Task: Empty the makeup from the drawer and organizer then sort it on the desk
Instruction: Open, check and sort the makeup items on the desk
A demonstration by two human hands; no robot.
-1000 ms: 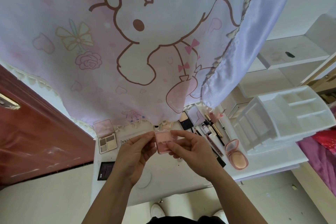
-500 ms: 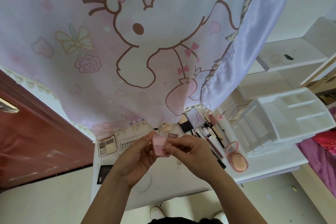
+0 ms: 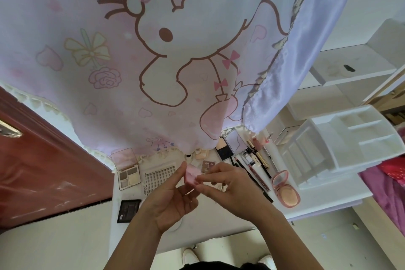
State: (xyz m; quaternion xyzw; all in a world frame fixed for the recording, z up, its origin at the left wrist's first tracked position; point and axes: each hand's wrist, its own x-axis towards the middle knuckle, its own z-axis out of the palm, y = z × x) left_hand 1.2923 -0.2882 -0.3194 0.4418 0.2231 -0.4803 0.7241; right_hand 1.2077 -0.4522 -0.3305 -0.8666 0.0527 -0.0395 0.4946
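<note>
The left hand (image 3: 173, 201) and right hand (image 3: 230, 186) cover much of the small pink compact (image 3: 191, 173); whether it is open cannot be told. The cartoon curtain (image 3: 153, 72) hides the surface's (image 3: 210, 223) far edge. Print on the black palette (image 3: 129, 207) is too small to read.

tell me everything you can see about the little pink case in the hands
The small pale pink plastic case is squarish with rounded corners and a smooth, slightly glossy shell. It is tilted and held clear above the white desk. The left hand holds its left side, with the forefinger stretched along that edge. The right hand pinches its lower right corner. I cannot tell whether it is open.
</note>
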